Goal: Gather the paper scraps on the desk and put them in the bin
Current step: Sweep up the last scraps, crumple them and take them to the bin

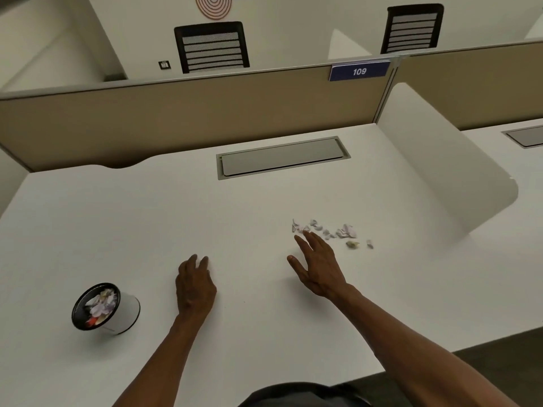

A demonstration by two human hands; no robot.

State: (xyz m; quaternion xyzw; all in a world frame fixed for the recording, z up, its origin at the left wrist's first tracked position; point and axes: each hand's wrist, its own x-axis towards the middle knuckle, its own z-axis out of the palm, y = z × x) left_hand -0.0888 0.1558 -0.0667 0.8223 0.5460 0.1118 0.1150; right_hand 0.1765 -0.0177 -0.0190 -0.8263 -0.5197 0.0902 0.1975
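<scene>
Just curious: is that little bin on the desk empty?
No. The bin already holds crumpled paper scraps, visible through its open top.

We see a smooth, matt white desk (147, 230), likely laminate, with a grey cable flap (282, 157) of dull brushed metal or plastic set in at the far side. The paper scraps (329, 232) on the right look crumpled and matt, as do those inside the bin (123, 311) at near left, whose white wall is smooth under a glossy black rim. The tan partition (205, 113) behind looks like cloth, edged in pale metal.
</scene>
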